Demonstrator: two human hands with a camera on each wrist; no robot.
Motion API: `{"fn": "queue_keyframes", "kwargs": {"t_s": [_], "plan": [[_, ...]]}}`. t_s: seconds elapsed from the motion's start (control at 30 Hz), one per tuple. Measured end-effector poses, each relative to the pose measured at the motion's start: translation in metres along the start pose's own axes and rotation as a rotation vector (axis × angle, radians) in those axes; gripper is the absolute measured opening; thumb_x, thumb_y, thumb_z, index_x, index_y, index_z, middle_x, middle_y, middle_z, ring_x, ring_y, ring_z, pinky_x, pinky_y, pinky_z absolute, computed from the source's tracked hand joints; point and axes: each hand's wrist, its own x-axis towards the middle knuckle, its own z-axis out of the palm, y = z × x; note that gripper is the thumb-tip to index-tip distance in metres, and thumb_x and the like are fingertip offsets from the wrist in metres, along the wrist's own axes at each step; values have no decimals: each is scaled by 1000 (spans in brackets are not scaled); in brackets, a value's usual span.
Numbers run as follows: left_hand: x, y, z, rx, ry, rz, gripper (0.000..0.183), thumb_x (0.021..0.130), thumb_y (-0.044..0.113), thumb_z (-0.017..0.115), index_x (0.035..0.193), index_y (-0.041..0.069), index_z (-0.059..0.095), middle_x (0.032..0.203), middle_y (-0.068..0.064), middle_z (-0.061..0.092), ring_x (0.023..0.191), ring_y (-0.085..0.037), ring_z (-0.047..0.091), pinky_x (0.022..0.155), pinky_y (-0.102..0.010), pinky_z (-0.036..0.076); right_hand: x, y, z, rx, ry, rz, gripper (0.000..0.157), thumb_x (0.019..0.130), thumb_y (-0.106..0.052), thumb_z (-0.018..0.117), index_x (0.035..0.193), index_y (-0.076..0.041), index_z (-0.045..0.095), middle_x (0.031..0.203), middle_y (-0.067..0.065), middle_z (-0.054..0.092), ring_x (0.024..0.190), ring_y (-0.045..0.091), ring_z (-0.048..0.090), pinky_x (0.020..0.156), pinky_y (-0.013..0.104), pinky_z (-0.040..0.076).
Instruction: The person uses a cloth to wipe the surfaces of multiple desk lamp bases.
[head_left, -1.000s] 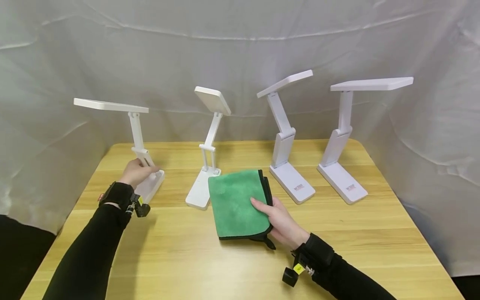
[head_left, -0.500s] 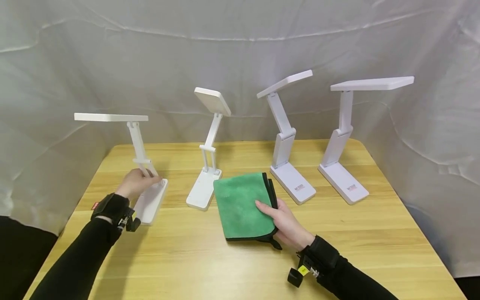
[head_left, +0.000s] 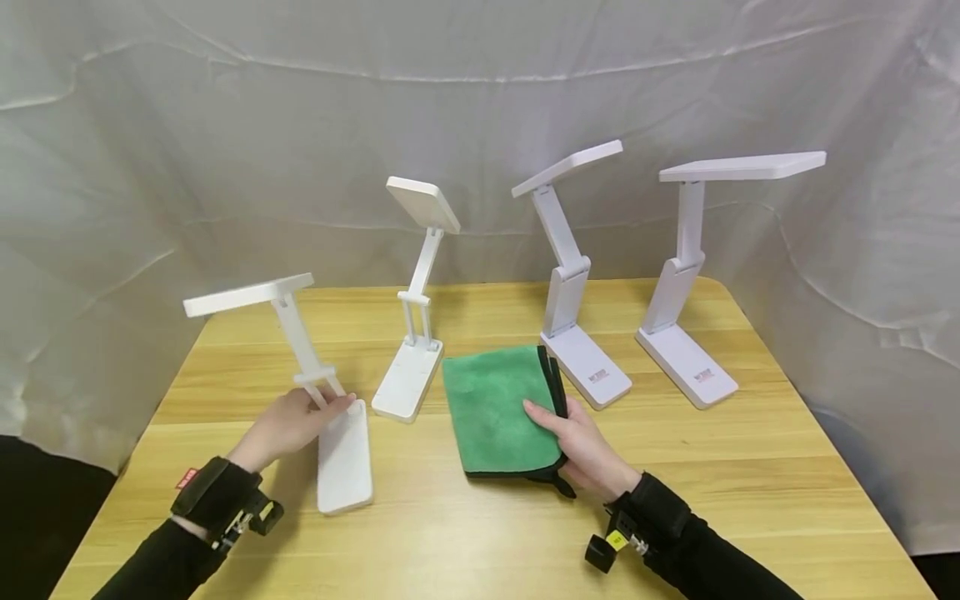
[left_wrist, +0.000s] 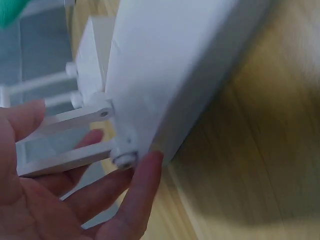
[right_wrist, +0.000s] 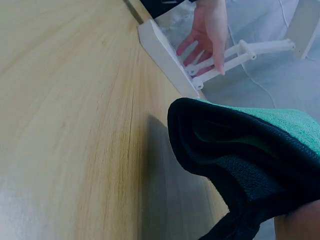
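Observation:
In the head view my left hand [head_left: 288, 427] grips the leftmost white folding desk lamp [head_left: 345, 462] low on its jointed arm, just above the base. The left wrist view shows the thumb and fingers around the lamp's twin struts [left_wrist: 70, 119], close to the hinge. This lamp's head [head_left: 247, 293] points left. My right hand [head_left: 583, 450] holds a folded green cloth [head_left: 495, 408] with black edging, thumb on top, fingers mostly hidden beneath. In the right wrist view the cloth [right_wrist: 250, 170] hangs above the table, its folded layers showing.
Three more white desk lamps stand unfolded along the back: one left of centre [head_left: 408, 382], one right of centre [head_left: 588, 367] and one at the right [head_left: 686, 367]. A pale curtain [head_left: 480, 125] surrounds the wooden table [head_left: 675, 483] at the back and sides.
My left hand has drawn the leftmost lamp nearer and to the right, and its base has turned. The right hand has shifted slightly right and down with the cloth.

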Motion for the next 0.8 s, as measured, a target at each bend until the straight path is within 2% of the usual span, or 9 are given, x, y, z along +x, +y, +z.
{"fn": "queue_keyframes", "kwargs": {"t_s": [0.1,0.23,0.27,0.33,0.4,0.47,0.57,0.7,0.8], "plan": [[-7,11,8,67,10,36,47,95,51,47,100,7,62,88,-7,63,80,-22,59,66,-35,51,-2,-1,-3,-11,11,-7,48,98,-27,52,137,-4,38,123,11,59,111,25,58,90,45,50],[-12,20,22,40,1,50,53,96,51,44,120,6,58,63,1,52,54,-13,48,45,-25,40,-4,-4,-7,-98,52,-88,47,98,-26,53,136,-4,39,126,13,57,111,25,58,89,43,50],[-12,23,26,25,3,62,54,97,50,43,124,6,57,65,-1,56,50,-11,43,43,-23,36,-4,-5,-8,-143,60,-126,46,98,-24,53,136,-3,41,126,15,56,110,24,59,89,42,51],[-13,28,35,-20,0,74,53,98,48,42,126,6,57,71,-5,63,46,-11,36,39,-24,32,-4,-8,-10,-266,87,-217,42,98,-21,53,133,0,45,125,19,57,108,24,60,87,39,52],[-14,35,44,-26,16,108,48,99,46,41,125,9,59,99,-9,69,55,-12,50,46,-26,42,-6,-11,-12,-419,117,-316,38,98,-18,53,129,2,50,123,20,58,107,21,60,87,34,52],[-14,43,53,-32,20,119,46,99,45,41,125,12,59,121,-11,64,69,-15,59,56,-31,49,-7,-14,-12,-582,155,-420,32,97,-15,54,124,1,55,120,18,61,106,19,60,87,30,51],[-14,56,65,-16,23,103,43,100,45,39,126,17,60,112,-12,67,87,-19,64,70,-36,54,-8,-17,-11,-814,193,-608,29,94,-6,56,122,-1,59,118,16,64,105,20,60,89,34,50],[-8,71,80,5,41,106,37,101,40,39,113,18,66,83,-3,68,72,-15,61,64,-35,52,-8,-16,-2,-1053,165,-843,38,84,8,57,121,1,59,113,18,65,99,25,63,86,41,53],[-1,81,91,20,53,150,34,102,35,40,89,16,65,62,5,54,53,-10,49,49,-29,44,-8,-8,9,-1247,83,-837,45,77,5,59,122,0,57,114,16,65,102,25,63,88,40,52]]}}
